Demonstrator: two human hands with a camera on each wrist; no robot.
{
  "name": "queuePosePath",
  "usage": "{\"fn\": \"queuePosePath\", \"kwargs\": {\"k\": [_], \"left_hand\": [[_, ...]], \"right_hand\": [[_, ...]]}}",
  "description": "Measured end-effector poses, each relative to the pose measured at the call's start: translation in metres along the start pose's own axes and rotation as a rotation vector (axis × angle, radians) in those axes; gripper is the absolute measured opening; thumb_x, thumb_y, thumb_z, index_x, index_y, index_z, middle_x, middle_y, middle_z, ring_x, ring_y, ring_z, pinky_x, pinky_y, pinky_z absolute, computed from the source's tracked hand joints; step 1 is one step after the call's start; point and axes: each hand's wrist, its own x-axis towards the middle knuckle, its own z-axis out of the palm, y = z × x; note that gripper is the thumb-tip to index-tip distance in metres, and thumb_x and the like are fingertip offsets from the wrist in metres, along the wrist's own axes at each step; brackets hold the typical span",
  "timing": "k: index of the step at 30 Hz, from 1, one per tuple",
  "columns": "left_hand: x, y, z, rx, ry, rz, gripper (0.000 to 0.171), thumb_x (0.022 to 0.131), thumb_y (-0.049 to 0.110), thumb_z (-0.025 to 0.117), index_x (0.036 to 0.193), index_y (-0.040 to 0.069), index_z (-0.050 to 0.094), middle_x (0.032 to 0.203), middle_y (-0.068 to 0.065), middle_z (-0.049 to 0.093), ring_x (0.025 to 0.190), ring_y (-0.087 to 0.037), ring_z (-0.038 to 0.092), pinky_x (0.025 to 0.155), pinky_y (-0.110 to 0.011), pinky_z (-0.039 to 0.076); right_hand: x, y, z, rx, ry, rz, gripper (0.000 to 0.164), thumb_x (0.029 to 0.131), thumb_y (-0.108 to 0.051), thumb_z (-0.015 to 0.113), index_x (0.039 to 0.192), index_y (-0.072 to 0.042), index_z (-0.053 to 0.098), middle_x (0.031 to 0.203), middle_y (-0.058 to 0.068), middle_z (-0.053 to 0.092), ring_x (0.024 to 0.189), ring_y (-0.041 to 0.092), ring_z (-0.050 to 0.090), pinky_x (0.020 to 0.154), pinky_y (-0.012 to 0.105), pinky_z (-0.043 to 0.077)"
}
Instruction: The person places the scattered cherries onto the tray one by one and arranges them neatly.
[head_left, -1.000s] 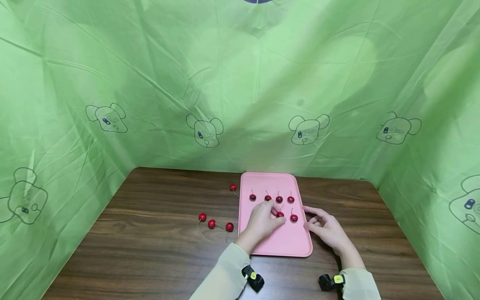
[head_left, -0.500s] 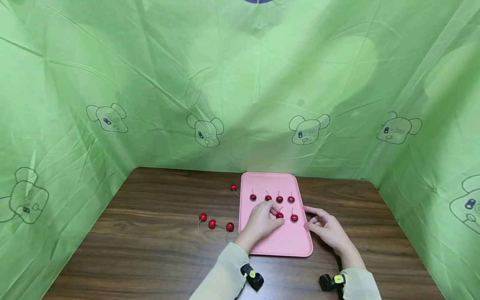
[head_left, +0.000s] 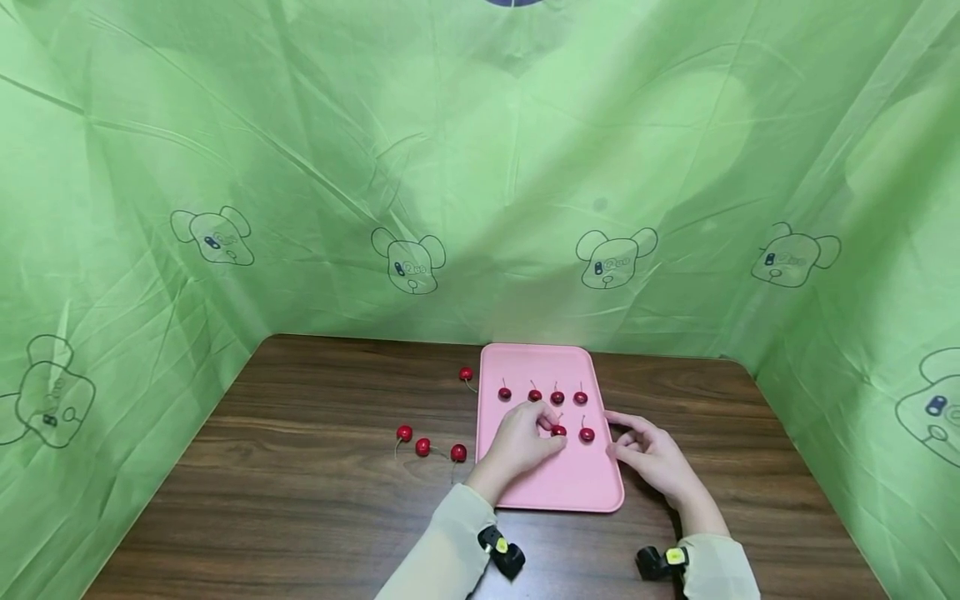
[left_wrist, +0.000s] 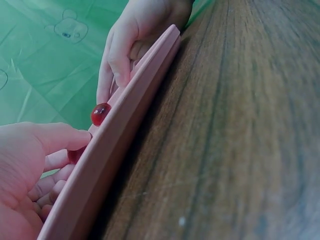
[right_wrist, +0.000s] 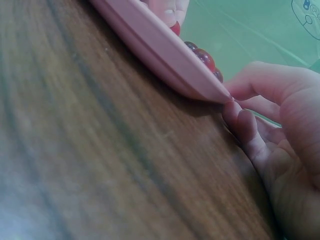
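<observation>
On the pink tray (head_left: 558, 492), my left hand (head_left: 517, 440) pinches a red cherry (head_left: 558, 431) between thumb and fingertips. The left wrist view shows this cherry (left_wrist: 76, 155) partly hidden behind the thumb and the tray's rim. Just right of it lies another cherry (head_left: 587, 435), stem pointing up. Further back on the tray, several cherries (head_left: 557, 398) stand in a row with stems toward the far side. My right hand (head_left: 654, 460) holds the tray's right edge with thumb and fingers; in the right wrist view its fingertips (right_wrist: 235, 112) meet at the rim.
Left of the tray, several loose cherries (head_left: 423, 447) with stems lie on the dark wooden table (head_left: 300, 500). One more cherry (head_left: 466, 374) sits near the tray's back left side. A green cloth (head_left: 480, 167) with printed mouse heads surrounds the table's back and sides.
</observation>
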Motion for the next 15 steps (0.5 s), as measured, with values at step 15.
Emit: {"fn": "queuePosePath", "kwargs": {"k": [15], "left_hand": [[-0.0007,-0.0002,-0.0010,-0.015,-0.003,-0.010,0.029,0.082,0.022,0.095,0.099,0.018,0.073,0.094,0.010,0.066,0.083,-0.002,0.056,0.083,-0.025,0.050]], "right_hand": [[0.0003,-0.0015,0.0010,-0.008,0.002,0.003,0.056,0.096,-0.006,0.082,0.150,-0.004,0.064,0.099,0.016,0.071,0.086,0.015,0.067,0.073,0.026,0.056]]}}
